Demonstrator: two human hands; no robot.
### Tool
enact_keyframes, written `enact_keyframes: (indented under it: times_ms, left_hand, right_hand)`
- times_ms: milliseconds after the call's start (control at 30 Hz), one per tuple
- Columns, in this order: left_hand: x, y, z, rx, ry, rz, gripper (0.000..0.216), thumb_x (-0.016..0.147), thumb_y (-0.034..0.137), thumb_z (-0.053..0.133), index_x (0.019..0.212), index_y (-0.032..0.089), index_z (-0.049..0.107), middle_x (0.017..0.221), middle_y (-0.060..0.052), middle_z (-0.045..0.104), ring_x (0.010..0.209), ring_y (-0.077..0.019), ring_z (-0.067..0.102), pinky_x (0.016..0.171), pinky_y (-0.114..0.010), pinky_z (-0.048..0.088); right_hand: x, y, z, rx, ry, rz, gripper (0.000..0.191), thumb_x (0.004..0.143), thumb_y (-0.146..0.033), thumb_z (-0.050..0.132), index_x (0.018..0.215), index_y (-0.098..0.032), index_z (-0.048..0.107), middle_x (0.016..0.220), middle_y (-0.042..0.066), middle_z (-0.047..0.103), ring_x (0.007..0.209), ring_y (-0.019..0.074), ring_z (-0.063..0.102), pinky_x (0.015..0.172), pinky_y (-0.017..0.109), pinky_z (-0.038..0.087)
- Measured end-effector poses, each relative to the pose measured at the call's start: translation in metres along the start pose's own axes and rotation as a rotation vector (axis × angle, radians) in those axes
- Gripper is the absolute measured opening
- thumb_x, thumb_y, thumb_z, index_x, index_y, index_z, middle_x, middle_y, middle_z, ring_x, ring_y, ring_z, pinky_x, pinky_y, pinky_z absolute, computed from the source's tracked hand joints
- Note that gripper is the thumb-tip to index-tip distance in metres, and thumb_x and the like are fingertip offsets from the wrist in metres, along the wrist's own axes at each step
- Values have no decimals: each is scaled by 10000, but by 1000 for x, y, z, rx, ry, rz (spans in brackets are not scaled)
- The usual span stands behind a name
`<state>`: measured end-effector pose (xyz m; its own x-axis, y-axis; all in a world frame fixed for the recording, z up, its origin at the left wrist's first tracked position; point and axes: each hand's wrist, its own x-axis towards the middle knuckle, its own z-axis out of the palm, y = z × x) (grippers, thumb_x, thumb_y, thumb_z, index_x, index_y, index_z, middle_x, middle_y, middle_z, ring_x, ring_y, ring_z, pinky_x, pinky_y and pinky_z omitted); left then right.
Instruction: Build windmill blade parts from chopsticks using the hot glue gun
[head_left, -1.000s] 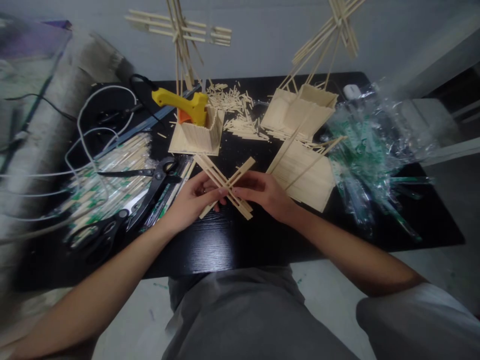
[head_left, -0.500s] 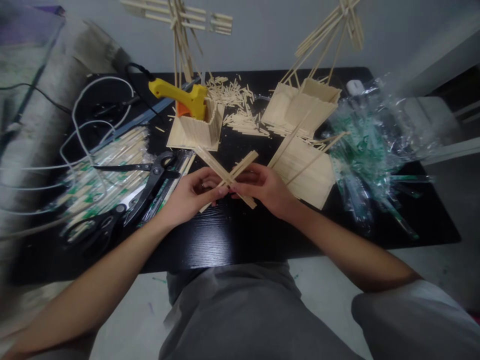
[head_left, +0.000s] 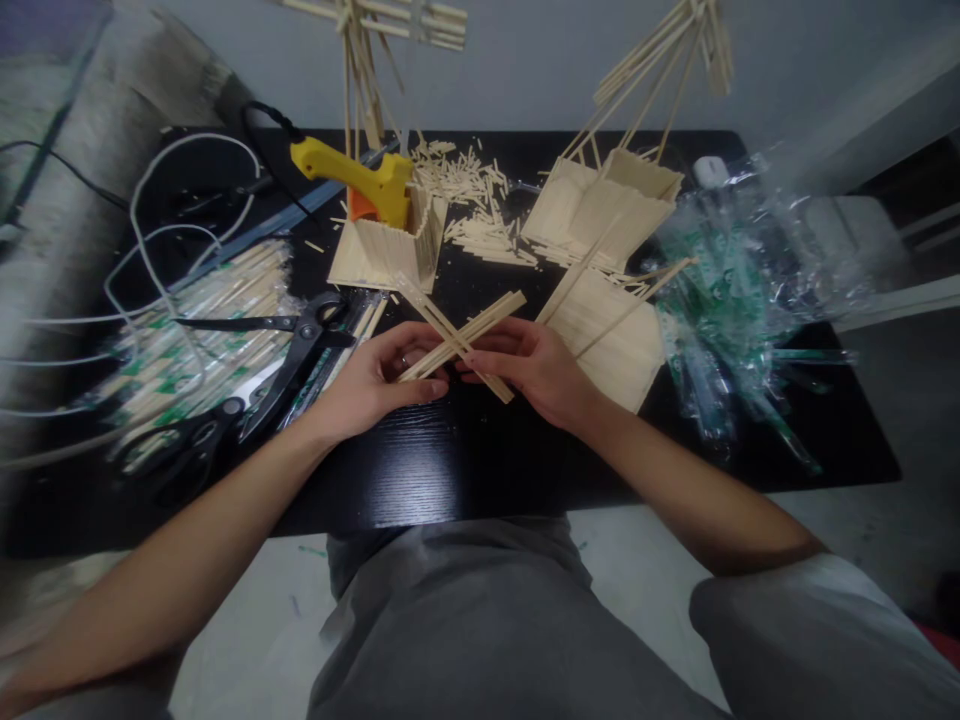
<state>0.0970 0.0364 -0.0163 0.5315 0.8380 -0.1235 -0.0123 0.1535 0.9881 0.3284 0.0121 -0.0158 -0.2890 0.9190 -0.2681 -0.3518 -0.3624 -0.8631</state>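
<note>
A cross of glued wooden sticks [head_left: 459, 336] is held between both hands just above the black table [head_left: 465, 470]. My left hand [head_left: 371, 385] grips its lower left arm, fingers curled round the sticks. My right hand [head_left: 536, 368] pinches the crossing from the right, thumb and fingers closed on it. Just to the right lies a flat panel of sticks [head_left: 615, 335] with long sticks jutting from it.
A yellow glue gun [head_left: 352, 180] stands in a small stick box [head_left: 390, 255]. Black shears [head_left: 247, 385] and wrapped chopsticks [head_left: 195, 335] lie left, with white cables. Another stick box [head_left: 600, 210], cut stick scraps [head_left: 472, 205] and crumpled plastic wrappers [head_left: 742, 290] lie behind and right.
The stick cross has been turned and tilted in my hands, its arms now lying flatter and a little farther from me. Both hands kept their hold.
</note>
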Motion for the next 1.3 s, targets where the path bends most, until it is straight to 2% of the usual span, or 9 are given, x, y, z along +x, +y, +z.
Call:
enact_keyframes:
  times_ms: [167, 300, 533, 700, 800, 900, 1033, 1200, 1300]
  left_hand:
    - [-2, -3, 2, 18, -54, 51, 483, 776, 230, 934, 1189, 204, 685, 1132, -70, 754, 966, -193, 736, 876, -319, 608]
    - [-4, -4, 4, 29, -104, 62, 532, 841, 226, 890, 1302, 231, 624, 1125, -62, 740, 958, -190, 734, 873, -318, 606]
    - [-4, 0, 6, 85, -155, 83, 473, 956, 257, 778, 1380, 244, 567, 1164, -69, 723, 1016, -198, 709, 898, -321, 583]
    - [-6, -2, 8, 135, -175, 90, 535, 977, 269, 754, 1447, 249, 501, 1177, -74, 684, 1034, -198, 684, 883, -316, 575]
    - [-8, -5, 10, 141, -163, 97, 559, 1001, 300, 727, 1495, 253, 472, 1108, -55, 662, 933, -176, 652, 821, -304, 560]
    - [-9, -8, 10, 156, -108, 97, 535, 1013, 371, 713, 1493, 246, 511, 1026, -35, 657, 842, -169, 621, 799, -312, 545]
    - [-9, -9, 10, 170, -77, 92, 541, 998, 462, 726, 1460, 221, 581, 964, -43, 683, 911, -206, 662, 871, -335, 556]
    - [-4, -2, 12, 100, -25, 82, 466, 942, 517, 783, 1281, 207, 706, 1065, -74, 763, 860, -188, 688, 717, -289, 555]
    - [-1, 1, 13, 69, 64, 62, 428, 879, 515, 850, 1147, 192, 767, 1010, -63, 802, 811, -190, 705, 740, -307, 569]
  right_hand:
    - [0, 2, -1, -13, 8, -14, 452, 708, -333, 1012, 1080, -213, 786, 1119, 42, 843, 964, 186, 812, 931, 360, 699]
    - [1, 2, -2, 12, 20, 11, 472, 689, -339, 1022, 1074, -204, 785, 1109, 49, 846, 968, 198, 816, 904, 346, 702]
    - [0, 1, -2, 65, 2, 22, 430, 702, -315, 1017, 1048, -191, 793, 1033, 38, 852, 907, 180, 826, 852, 292, 696]
    - [1, 3, -4, 57, 13, 17, 473, 704, -336, 1018, 1086, -195, 777, 1075, 45, 849, 914, 189, 825, 936, 360, 695]
    - [2, 5, -5, 36, 11, -3, 478, 715, -354, 1010, 1098, -200, 769, 1109, 51, 841, 961, 198, 824, 970, 391, 692]
    - [2, 4, -5, 17, 8, -10, 471, 716, -365, 1004, 1090, -205, 767, 1120, 51, 835, 1003, 204, 819, 961, 386, 698]
    - [2, 3, -3, 18, 12, -14, 486, 697, -369, 1016, 1078, -203, 765, 1100, 48, 836, 975, 190, 810, 939, 366, 699]
    - [-1, 5, 1, -33, 6, -31, 494, 663, -349, 1030, 1058, -201, 772, 1066, 43, 844, 943, 192, 807, 898, 355, 696]
    - [-2, 6, 4, -57, -13, -34, 493, 658, -339, 1031, 1055, -199, 775, 1092, 53, 844, 977, 210, 809, 921, 370, 689]
